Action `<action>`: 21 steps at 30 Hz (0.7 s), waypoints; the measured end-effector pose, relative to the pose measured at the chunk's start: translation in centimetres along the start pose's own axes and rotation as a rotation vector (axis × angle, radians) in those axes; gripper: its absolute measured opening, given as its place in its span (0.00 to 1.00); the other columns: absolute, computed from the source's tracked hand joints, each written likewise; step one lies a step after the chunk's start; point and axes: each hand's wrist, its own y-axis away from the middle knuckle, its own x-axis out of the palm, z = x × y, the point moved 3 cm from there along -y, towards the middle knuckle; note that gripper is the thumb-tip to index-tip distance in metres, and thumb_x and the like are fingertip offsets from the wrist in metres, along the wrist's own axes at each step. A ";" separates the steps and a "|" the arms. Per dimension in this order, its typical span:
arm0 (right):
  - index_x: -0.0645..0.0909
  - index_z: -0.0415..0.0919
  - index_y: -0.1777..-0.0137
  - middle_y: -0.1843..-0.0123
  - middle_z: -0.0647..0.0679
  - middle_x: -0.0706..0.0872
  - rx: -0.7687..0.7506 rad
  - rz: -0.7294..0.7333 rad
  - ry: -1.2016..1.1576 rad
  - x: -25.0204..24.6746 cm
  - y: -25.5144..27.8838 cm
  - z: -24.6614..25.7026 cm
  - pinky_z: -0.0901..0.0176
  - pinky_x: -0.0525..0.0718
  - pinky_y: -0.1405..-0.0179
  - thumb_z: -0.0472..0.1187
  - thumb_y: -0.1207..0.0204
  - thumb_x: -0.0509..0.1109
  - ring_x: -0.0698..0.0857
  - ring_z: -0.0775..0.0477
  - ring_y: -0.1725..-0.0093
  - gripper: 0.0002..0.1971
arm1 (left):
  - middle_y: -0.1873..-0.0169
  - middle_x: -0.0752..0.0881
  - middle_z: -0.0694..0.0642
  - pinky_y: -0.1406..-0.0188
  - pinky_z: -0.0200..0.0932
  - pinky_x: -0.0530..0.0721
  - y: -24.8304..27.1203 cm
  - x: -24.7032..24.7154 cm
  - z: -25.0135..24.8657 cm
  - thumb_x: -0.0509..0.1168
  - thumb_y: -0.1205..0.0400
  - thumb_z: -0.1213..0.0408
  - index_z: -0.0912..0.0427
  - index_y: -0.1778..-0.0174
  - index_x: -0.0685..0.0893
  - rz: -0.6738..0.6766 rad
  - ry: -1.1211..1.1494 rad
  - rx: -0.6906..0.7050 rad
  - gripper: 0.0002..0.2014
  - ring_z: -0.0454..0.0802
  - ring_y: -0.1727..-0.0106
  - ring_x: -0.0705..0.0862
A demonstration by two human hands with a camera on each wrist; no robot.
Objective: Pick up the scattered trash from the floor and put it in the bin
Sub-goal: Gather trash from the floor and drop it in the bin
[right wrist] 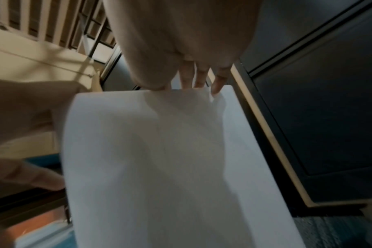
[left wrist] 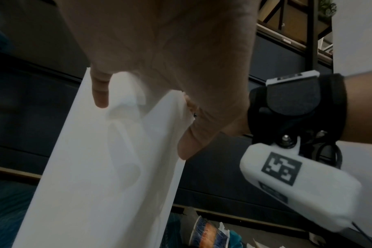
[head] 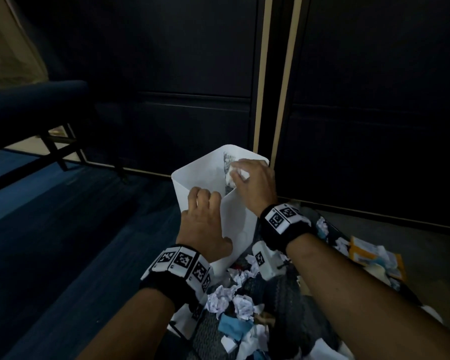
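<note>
My left hand (head: 202,224) grips the near rim of the white bin (head: 240,216), fingers hooked over the edge and thumb pressed against the outer wall; I judge this steadies the light, tilted container while it is loaded. My right hand (head: 253,187) is over the bin's mouth with its fingers curled round a crumpled white paper wad (head: 238,172), held above the opening, presumably for release inside. Some grey crumpled material already lies within the bin. The remaining trash (head: 240,305), balled paper, blue scraps and an orange packet (head: 361,253), lies heaped on the floor just behind the bin, under my forearms. The floor is dark blue carpet (head: 63,229). Dark panelled cabinet doors (head: 192,74) with pale trim stand behind the bin, and a dark bench (head: 34,100) on black legs is to the left.
</note>
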 end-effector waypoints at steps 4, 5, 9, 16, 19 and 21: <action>0.90 0.43 0.44 0.40 0.46 0.89 0.025 -0.023 0.001 -1.1 0.5 -1.2 0.51 0.78 0.31 0.45 0.21 0.71 0.81 0.46 0.34 0.11 | 0.39 0.67 0.53 0.50 0.56 0.84 -0.3 -0.2 0.4 0.71 0.41 0.45 0.55 0.40 0.66 0.006 -0.001 0.016 0.37 0.58 0.28 0.62; 0.90 0.42 0.44 0.40 0.47 0.89 0.023 -0.075 -0.002 -1.8 1.1 -1.8 0.53 0.78 0.32 0.44 0.21 0.71 0.81 0.46 0.35 0.11 | 0.37 0.67 0.54 0.50 0.57 0.84 -0.3 -0.2 0.5 0.72 0.41 0.46 0.54 0.38 0.67 0.012 0.003 0.025 0.38 0.58 0.27 0.61; 0.88 0.43 0.50 0.47 0.49 0.89 0.059 -0.200 0.041 -3.4 4.8 -5.3 0.54 0.79 0.44 0.41 0.22 0.68 0.81 0.44 0.44 0.07 | 0.27 0.63 0.57 0.35 0.62 0.77 0.2 -0.9 0.4 0.73 0.35 0.50 0.54 0.27 0.64 -0.005 0.025 0.067 0.41 0.59 0.21 0.57; 0.85 0.44 0.59 0.59 0.46 0.88 0.225 0.145 0.177 -0.1 13.0 -13.5 0.46 0.86 0.58 0.37 0.21 0.69 0.84 0.44 0.59 0.06 | 0.36 0.76 0.58 0.37 0.52 0.74 4.5 0.4 -1.3 0.69 0.30 0.66 0.61 0.38 0.78 -0.397 0.254 0.221 0.23 0.57 0.33 0.73; 0.87 0.43 0.53 0.52 0.43 0.89 0.285 0.343 0.259 1.3 15.1 -15.1 0.42 0.86 0.48 0.39 0.19 0.68 0.86 0.41 0.53 0.06 | 0.48 0.82 0.54 0.52 0.50 0.79 5.5 4.7 -1.5 0.66 0.27 0.67 0.58 0.50 0.82 -0.204 0.306 0.303 0.10 0.55 0.47 0.80; 0.87 0.40 0.44 0.45 0.40 0.88 0.296 0.437 0.323 2.0 15.8 -15.8 0.42 0.80 0.37 0.37 0.19 0.66 0.84 0.37 0.45 0.10 | 0.50 0.81 0.51 0.57 0.47 0.77 5.9 8.4 -1.7 0.62 0.25 0.64 0.55 0.51 0.82 0.071 0.255 0.308 0.08 0.57 0.50 0.81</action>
